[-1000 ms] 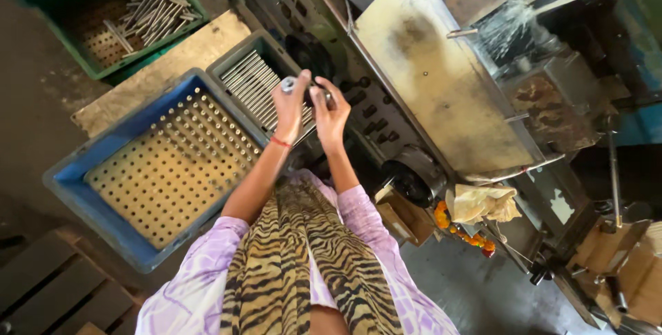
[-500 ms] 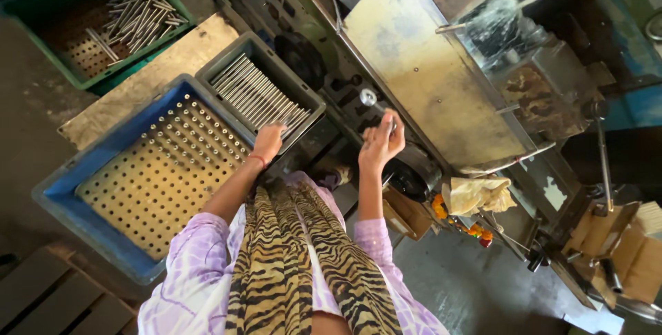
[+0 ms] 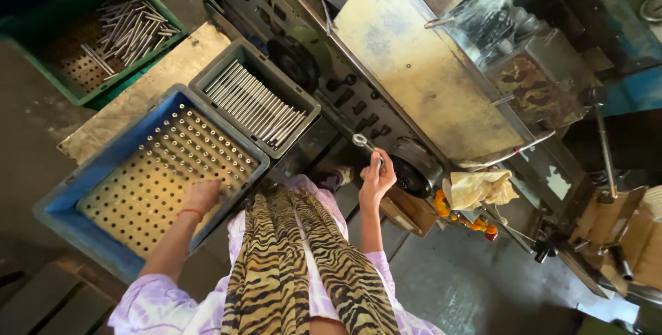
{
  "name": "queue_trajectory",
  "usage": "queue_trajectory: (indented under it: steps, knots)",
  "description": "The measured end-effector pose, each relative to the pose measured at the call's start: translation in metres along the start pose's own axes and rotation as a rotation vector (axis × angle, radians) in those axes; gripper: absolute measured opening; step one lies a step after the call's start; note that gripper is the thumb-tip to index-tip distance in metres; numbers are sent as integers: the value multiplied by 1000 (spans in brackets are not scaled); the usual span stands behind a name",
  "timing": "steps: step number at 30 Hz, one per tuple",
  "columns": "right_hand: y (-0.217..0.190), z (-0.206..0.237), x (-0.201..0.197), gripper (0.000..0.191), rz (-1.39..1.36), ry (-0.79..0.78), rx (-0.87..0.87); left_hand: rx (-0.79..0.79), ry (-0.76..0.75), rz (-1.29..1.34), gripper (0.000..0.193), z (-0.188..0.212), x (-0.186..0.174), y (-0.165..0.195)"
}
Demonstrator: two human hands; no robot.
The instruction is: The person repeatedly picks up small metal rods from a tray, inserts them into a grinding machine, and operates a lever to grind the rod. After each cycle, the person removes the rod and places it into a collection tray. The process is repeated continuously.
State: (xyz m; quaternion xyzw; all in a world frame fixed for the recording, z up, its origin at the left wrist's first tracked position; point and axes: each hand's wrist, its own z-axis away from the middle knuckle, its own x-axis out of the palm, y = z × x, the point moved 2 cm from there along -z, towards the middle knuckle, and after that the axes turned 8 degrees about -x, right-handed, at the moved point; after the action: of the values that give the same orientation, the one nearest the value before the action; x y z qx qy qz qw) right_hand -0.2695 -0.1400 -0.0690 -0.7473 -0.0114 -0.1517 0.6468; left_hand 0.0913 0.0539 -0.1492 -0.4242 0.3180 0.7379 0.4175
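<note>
Right hand [image 3: 377, 178] closed around a short silver metal rod [image 3: 364, 144] beside the grey machine [image 3: 420, 73]; left hand [image 3: 201, 196], fingers loosely curled and empty, resting on the perforated blue plastic crate [image 3: 148, 183].

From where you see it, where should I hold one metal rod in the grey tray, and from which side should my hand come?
Probably at one end. The metal rods lie flat, side by side and touching in the grey tray, so fingers could hardly get around the middle of one. Come from above, at the ends near the tray wall, and tip one up. The left hand is nearest, over the blue perforated tray.
</note>
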Motion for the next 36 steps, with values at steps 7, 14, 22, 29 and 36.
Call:
queue_trajectory:
  steps: [7,14,22,29,36]
  knots:
    - [-2,5,6,24,208,-100,-99,-132,149,131,12,7,16,-3]
    - [-3,6,16,23,175,-117,-44,-104,131,250,30,17,-22,-44]
    - [-16,8,64,24,70,-305,13,-387,-248,2019,22,-54,-82,111]
    - [-31,7,77,25,-14,-265,-60,508,-273,1764,38,-38,-114,217]
    - [-37,17,58,31,-63,-297,-20,831,719,1271,29,-22,-137,230]
